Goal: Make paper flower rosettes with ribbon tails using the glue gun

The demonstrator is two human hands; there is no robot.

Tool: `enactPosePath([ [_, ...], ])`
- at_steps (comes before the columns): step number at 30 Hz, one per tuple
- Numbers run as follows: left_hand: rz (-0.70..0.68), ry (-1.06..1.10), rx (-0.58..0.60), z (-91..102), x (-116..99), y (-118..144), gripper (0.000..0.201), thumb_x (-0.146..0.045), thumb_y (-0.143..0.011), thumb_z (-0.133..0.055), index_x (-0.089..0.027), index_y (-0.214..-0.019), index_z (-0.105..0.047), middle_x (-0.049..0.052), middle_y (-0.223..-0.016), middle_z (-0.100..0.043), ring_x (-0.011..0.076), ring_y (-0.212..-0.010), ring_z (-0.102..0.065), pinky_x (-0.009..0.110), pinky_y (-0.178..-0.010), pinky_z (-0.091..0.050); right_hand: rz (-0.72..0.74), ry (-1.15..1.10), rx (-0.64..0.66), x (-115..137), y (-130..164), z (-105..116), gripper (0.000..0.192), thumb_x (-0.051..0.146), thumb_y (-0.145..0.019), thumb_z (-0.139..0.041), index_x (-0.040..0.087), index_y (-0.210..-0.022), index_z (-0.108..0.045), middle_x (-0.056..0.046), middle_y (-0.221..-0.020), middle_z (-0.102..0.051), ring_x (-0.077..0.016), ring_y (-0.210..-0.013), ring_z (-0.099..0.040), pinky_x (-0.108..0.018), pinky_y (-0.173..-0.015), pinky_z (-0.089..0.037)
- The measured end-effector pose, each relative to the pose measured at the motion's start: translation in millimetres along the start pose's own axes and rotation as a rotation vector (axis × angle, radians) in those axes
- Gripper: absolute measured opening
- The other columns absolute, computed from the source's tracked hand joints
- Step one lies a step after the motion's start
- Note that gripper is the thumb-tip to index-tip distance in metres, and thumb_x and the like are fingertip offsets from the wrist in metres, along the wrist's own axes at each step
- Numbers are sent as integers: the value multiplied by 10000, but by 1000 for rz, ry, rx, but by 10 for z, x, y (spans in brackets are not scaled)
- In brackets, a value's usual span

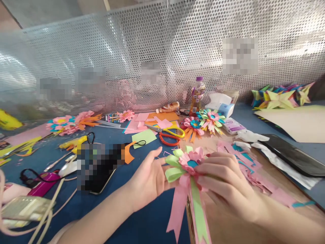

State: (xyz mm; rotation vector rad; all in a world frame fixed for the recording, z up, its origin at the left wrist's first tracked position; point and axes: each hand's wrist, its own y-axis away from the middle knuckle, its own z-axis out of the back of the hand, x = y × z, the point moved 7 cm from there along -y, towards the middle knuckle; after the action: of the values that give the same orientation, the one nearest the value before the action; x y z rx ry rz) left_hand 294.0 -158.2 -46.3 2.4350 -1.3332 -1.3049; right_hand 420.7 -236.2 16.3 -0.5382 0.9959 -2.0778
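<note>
A paper flower with pink petals, a blue centre and green looped strips is in front of me, pink and green notched tails hanging from it. My right hand pinches its right side, fingers over the petals and centre. My left hand is at its left, thumb raised and fingers stretched out; the fingertips go behind the green loops, so I cannot tell whether they touch it. Beyond the flower lie red and yellow scissors. Two similar finished-looking paper flowers rest behind, to the right.
Left are a black phone, a yellow glue gun and tangled cables. Paper sheets, a drink bottle and tissues stand further back, before a perforated metal screen. Another phone lies right, near pink scraps.
</note>
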Motion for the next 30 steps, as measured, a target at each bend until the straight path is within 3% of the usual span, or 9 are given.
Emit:
enactPosePath([
  [4, -81, -55, 148, -109, -17, 30, 291, -387, -873, -481, -137, -911, -625, 37, -804, -601, 117, -695, -566, 241, -677, -468, 159, 156, 44, 25, 39, -83, 259, 73, -850, -452, 213, -1016, -593, -43, -1014, -675, -183, -1016, -534, -384, -971, -352],
  [9, -287, -254, 10, 27, -170, 45, 89, -216, -814, -591, -148, -868, -607, 22, -845, -586, 114, -757, -563, 236, -688, -455, 208, 260, 132, -55, 100, -285, 407, 72, -791, -514, 277, -1140, -553, -25, -1246, -581, -195, -1137, -473, -419, -1041, -283],
  [12, -381, -283, -44, 108, -304, 65, 87, -229, -792, -623, -150, -819, -599, 11, -835, -579, 112, -781, -566, 242, -730, -458, -2, 92, 101, -183, 73, -273, 569, 90, -743, -501, 242, -1288, -438, -83, -1393, -415, -274, -1287, -322, -522, -1061, -236],
  [15, -483, -326, -70, 139, -457, 115, 94, -237, -779, -637, -164, -819, -592, 2, -840, -593, 116, -799, -577, 242, -748, -460, -410, -229, 79, -389, 45, -315, 673, 233, -793, -515, 253, -1410, -249, -98, -1475, -264, -290, -1340, -251, -541, -1059, -253],
  [17, -555, -384, -66, 127, -548, 155, 138, -257, -784, -637, -172, -885, -597, 12, -883, -611, 131, -838, -586, 252, -767, -459, -725, -481, 20, -514, 55, -398, 683, 346, -833, -526, 286, -1426, -193, -100, -1435, -345, -261, -1292, -356, -502, -1024, -334],
  [19, -623, -447, -55, 115, -621, 184, 205, -278, -794, -634, -174, -966, -595, 30, -940, -620, 145, -876, -589, 270, -800, -454, -944, -737, -25, -551, 28, -532, 620, 426, -835, -545, 291, -1385, -294, -93, -1315, -497, -236, -1191, -479, -451, -970, -400],
  [23, -722, -543, -69, 176, -730, 180, 285, -300, -786, -644, -173, -1035, -592, 52, -1009, -623, 168, -925, -589, 298, -853, -440, -1014, -1037, -37, -522, -199, -793, 349, 446, -764, -642, 210, -1021, -641, -63, -1084, -649, -224, -1079, -551, -364, -951, -392],
  [26, -771, -620, -88, 264, -811, 149, 281, -315, -774, -653, -166, -1007, -603, 54, -993, -625, 179, -940, -585, 294, -849, -437, -1102, -1067, -104, -625, -256, -962, 314, 456, -670, -718, 163, -780, -686, -68, -904, -684, -213, -902, -600, -327, -832, -428],
  [30, -778, -656, -85, 362, -890, 122, 282, -327, -769, -646, -156, -986, -587, 52, -945, -616, 170, -893, -589, 300, -833, -447, -1104, -1073, -143, -713, -305, -1123, 325, 449, -618, -748, 149, -723, -684, -56, -780, -669, -171, -727, -585, -306, -710, -427],
])
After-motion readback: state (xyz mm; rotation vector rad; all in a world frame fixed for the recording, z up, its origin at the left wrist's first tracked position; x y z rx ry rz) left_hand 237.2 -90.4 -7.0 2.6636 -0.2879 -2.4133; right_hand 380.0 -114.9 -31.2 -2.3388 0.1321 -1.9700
